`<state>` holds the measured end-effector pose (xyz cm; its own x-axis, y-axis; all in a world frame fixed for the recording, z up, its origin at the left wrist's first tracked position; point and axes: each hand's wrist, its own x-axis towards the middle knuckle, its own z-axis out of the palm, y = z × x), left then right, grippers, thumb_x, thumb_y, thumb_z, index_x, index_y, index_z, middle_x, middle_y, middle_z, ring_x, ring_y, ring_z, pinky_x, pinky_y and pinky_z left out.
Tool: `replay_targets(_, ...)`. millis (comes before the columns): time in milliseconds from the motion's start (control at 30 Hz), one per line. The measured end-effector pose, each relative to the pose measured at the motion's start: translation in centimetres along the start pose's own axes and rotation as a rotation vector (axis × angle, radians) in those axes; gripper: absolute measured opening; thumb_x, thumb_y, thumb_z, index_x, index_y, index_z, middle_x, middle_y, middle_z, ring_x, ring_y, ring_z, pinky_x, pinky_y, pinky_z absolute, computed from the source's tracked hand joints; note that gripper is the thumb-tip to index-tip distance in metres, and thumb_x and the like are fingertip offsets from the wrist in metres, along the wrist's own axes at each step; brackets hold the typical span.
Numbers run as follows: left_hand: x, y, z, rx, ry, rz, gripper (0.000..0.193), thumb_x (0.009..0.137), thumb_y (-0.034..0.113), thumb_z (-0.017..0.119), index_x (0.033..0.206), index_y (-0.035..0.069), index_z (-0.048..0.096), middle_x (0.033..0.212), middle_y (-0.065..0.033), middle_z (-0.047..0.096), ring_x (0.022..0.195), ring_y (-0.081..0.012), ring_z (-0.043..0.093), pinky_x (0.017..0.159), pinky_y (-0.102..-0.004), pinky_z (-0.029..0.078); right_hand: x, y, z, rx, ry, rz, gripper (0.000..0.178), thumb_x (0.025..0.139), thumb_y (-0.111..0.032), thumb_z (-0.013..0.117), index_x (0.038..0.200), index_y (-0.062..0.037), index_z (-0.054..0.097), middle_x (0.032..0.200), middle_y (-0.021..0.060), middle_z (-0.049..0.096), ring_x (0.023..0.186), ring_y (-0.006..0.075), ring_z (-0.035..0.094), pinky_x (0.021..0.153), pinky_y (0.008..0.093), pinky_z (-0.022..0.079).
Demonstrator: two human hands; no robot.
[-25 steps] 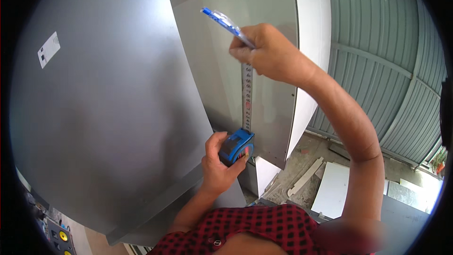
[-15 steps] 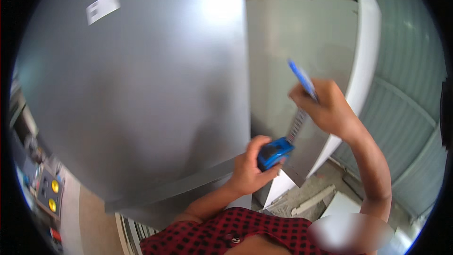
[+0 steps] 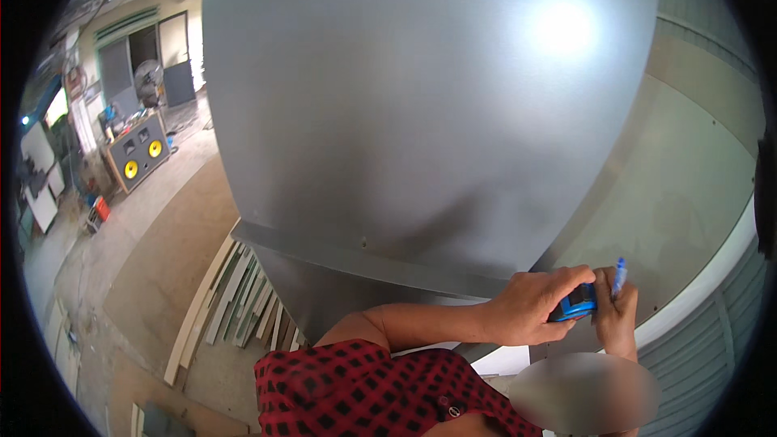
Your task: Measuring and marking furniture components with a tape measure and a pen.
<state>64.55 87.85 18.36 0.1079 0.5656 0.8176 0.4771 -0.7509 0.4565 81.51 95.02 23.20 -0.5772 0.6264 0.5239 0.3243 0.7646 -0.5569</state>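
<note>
My left hand (image 3: 530, 307) is closed around a blue and black tape measure (image 3: 579, 303), its thumb along the top. Right beside it, my right hand (image 3: 617, 316) grips a blue pen (image 3: 621, 269), which points up between the fingers. The two hands are close together at the tape measure's right side. Whether my right fingers also hold the tape's end is hidden. Beyond my left hand stands a large smooth grey panel (image 3: 421, 113), with a ledge (image 3: 388, 263) along its lower edge. A pale board (image 3: 680, 170) lies past its right side, near my right hand.
Stacked wooden strips (image 3: 243, 299) lie on the floor below the panel's left end. Farther left stand a dark speaker box (image 3: 139, 151) with yellow cones and a fan (image 3: 149, 81). Corrugated metal sheeting (image 3: 704, 364) borders the right.
The view has swung left, showing more of the workshop. My hands have come together, and the tape blade seen stretched between them no longer shows. Both hands keep their hold.
</note>
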Motion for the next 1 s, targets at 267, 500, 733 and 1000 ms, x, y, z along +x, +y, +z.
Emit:
replay_targets(267, -2.5, -0.6, -0.9, -0.073, -0.003, -0.109, 0.059, 0.073, 0.015, 0.073, 0.123, 0.011, 0.04, 0.101, -0.0113, 0.057, 0.079, -0.0303, 0.061, 0.066, -0.0347, 0.049, -1.0, 3.0, 0.6, 0.233, -0.089, 0.107, 0.028, 0.096, -0.019, 0.048, 0.105, 0.0045, 0.06, 0.077, 0.0043, 0.06, 0.063, 0.0083, 0.052, 0.056, 0.0232, 0.041)
replay_targets(500, -7.7, -2.1, -9.9, -0.126, 0.42, -0.172, 0.069, 0.073, 0.015, 0.075, 0.131, 0.012, 0.038, 0.116, -0.0074, 0.048, 0.107, -0.0174, 0.05, 0.091, -0.0324, 0.043, -4.2, 8.3, -3.3, 0.038, 0.297, 0.104, 0.033, 0.096, -0.027, 0.049, 0.111, 0.0005, 0.059, 0.086, 0.0059, 0.059, 0.042, 0.0035, 0.037, 0.038, 0.0202, 0.028)
replay_targets(733, -8.5, -3.3, -12.1, -0.848, 0.645, -0.482, 0.076, 0.069, 0.006, 0.069, 0.137, 0.013, 0.036, 0.107, -0.0085, 0.054, 0.095, -0.0178, 0.057, 0.082, -0.036, 0.051, -5.6, 10.2, -5.0, 0.152, 0.447, 0.275, 0.027, 0.095, -0.022, 0.05, 0.111, -0.0014, 0.06, 0.08, 0.004, 0.06, 0.051, 0.0041, 0.042, 0.044, 0.0205, 0.033)
replay_targets(1000, -9.8, -7.4, -8.9, -1.416, -0.033, -0.502, 0.064, 0.089, 0.041, 0.048, 0.138, 0.003, 0.032, 0.118, -0.0178, 0.054, 0.068, -0.0305, 0.06, 0.041, -0.0327, 0.045, -3.6, 7.9, -4.2, 0.105, 0.154, 0.26, 0.024, 0.09, -0.019, 0.058, 0.104, -0.0002, 0.059, 0.076, 0.0119, 0.058, 0.066, 0.0205, 0.053, 0.061, 0.034, 0.045)
